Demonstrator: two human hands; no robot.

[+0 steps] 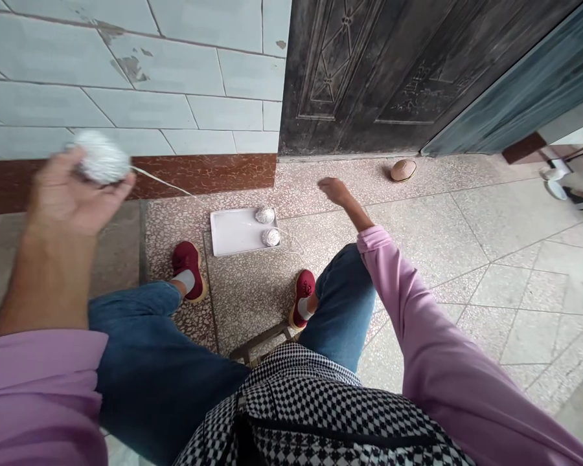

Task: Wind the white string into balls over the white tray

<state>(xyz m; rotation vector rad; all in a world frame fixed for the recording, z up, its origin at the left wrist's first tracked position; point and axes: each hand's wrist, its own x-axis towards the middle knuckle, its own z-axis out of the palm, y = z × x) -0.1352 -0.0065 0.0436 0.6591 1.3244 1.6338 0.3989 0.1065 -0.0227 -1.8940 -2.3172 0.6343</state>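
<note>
My left hand (75,191) is raised at the left and closed around a white ball of string (102,158). A thin strand (162,181) runs from the ball down toward a white tray (233,233) on the floor between my feet. Two more white balls (265,215) (271,237) lie at the tray's right end. My right hand (334,189) is stretched forward over the floor to the right of the tray, its fingers curled; whether they pinch the strand cannot be made out.
I sit on a low wooden stool (260,343) with my red shoes (189,268) on a speckled tile floor. A tiled wall and a dark metal door (369,71) stand ahead. A round brownish object (403,170) lies by the door. Another person's white shoes (558,184) show at the far right.
</note>
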